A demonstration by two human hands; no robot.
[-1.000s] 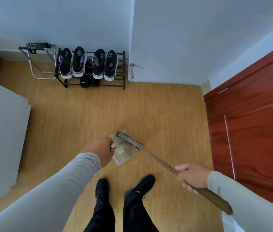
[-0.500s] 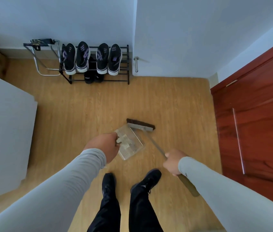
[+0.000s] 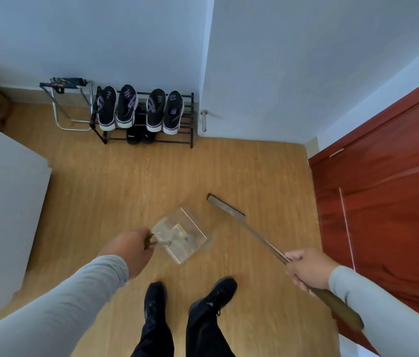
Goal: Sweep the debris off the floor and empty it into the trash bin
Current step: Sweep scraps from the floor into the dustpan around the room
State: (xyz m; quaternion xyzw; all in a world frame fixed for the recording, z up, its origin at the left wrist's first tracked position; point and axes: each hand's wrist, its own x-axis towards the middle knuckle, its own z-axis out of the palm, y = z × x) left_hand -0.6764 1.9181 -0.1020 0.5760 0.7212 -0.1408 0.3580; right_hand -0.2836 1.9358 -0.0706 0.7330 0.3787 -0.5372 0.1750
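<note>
My left hand [image 3: 128,249] grips the short handle of a clear plastic dustpan [image 3: 181,234] held just above the wooden floor in front of my feet. Pale scraps of debris [image 3: 180,230] lie inside the pan. My right hand [image 3: 306,267] holds the long metal shaft of a broom [image 3: 252,231], whose narrow head [image 3: 225,204] is off to the right of the pan and apart from it. The broom's brown grip end sticks out behind my right hand. No trash bin is in view.
A black shoe rack [image 3: 146,119] with several dark sneakers stands against the far wall, a folding metal stool [image 3: 68,104] to its left. A white cabinet [image 3: 2,207] fills the left side. A red-brown wooden door [image 3: 388,207] runs along the right.
The broom head has swung away from the dustpan's far edge to the right. My right hand moved right and outward. The dustpan now shows debris inside.
</note>
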